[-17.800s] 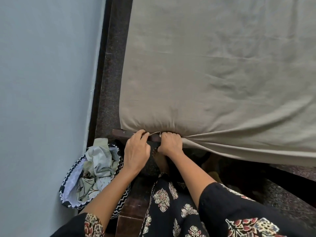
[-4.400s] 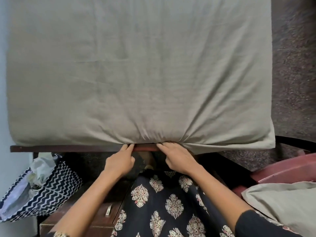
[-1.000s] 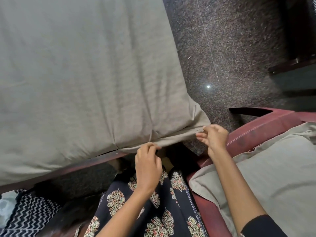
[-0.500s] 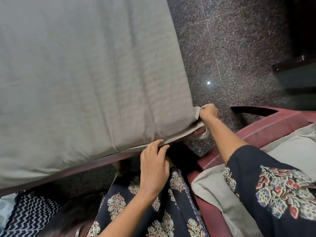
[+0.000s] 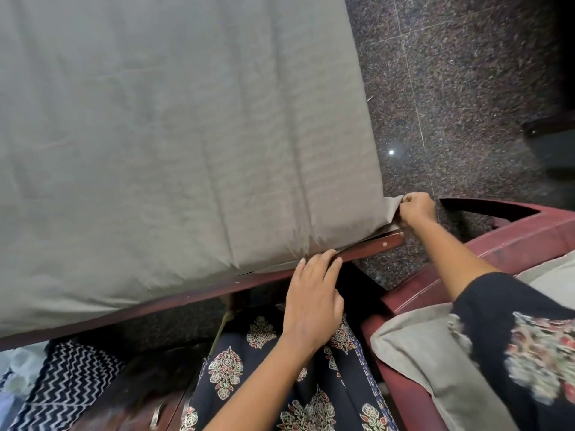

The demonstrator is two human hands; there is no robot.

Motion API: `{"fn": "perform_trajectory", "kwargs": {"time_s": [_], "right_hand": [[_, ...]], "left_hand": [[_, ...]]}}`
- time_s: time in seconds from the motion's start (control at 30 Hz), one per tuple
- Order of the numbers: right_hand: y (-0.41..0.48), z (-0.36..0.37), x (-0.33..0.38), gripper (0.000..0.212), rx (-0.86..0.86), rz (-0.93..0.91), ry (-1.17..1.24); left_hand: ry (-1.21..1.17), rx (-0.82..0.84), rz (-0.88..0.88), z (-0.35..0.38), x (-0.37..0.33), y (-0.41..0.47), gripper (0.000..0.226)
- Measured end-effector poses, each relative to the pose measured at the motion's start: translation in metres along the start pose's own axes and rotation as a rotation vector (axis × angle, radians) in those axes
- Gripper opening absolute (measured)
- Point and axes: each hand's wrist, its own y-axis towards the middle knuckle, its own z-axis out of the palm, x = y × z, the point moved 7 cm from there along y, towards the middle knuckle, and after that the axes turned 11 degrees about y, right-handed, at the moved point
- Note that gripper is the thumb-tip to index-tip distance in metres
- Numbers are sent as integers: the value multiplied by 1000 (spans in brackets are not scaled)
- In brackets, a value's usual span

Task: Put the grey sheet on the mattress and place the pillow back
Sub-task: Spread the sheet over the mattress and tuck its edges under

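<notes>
The grey sheet (image 5: pixel 174 144) covers the mattress, which fills the upper left of the head view. My right hand (image 5: pixel 415 209) grips the sheet's loose corner at the mattress's near right corner, fingers curled round the cloth. My left hand (image 5: pixel 314 290) lies with straight fingers on the sheet's edge, pressing it against the dark red bed frame (image 5: pixel 367 247). The grey pillow (image 5: pixel 435 368) rests on a maroon plastic chair (image 5: pixel 513 237) at the lower right, partly hidden by my sleeve.
Dark speckled stone floor (image 5: pixel 466 88) runs along the bed's right side. A black-and-white zigzag bag (image 5: pixel 62 387) with cloth in it sits at the lower left. A wooden piece with metal handles (image 5: pixel 149 409) stands below the frame.
My right hand has pulled the sheet's corner up against the mattress's corner, so less loose cloth hangs below. My left hand has slid forward onto the sheet's edge at the frame.
</notes>
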Motion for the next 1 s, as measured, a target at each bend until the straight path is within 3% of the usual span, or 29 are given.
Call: {"fn": "perform_trajectory", "kwargs": {"time_s": [0.07,0.17,0.3,0.37,0.47,0.53,0.63,0.77,1.0], "right_hand": [[-4,-12,6,28,53,-44,-7],[-42,-42,23,11,-16,-235,-104],[-142,-40,41,23,-117,-592,40],[-176,-11,43,30,4,-718,35],[-203,32,41,33,155,-784,-24],[-215,44,38,37,136,-781,-60],[-235,53,38,44,59,-888,-128],[-254,70,49,43,34,-1039,-224],[-261,85,36,49,3,-1017,-486]], "left_hand": [[41,52,-23,1,0,4,64],[36,118,-101,1,-8,12,63],[-93,307,-276,-16,-8,49,30],[-107,368,-229,-15,-5,55,25],[-206,243,-2,-19,4,16,43],[-276,58,-28,-25,29,-23,55],[-157,-174,-180,-21,67,-57,50],[15,-98,-203,-10,75,-57,58],[83,40,-328,-5,61,-40,58]]}}
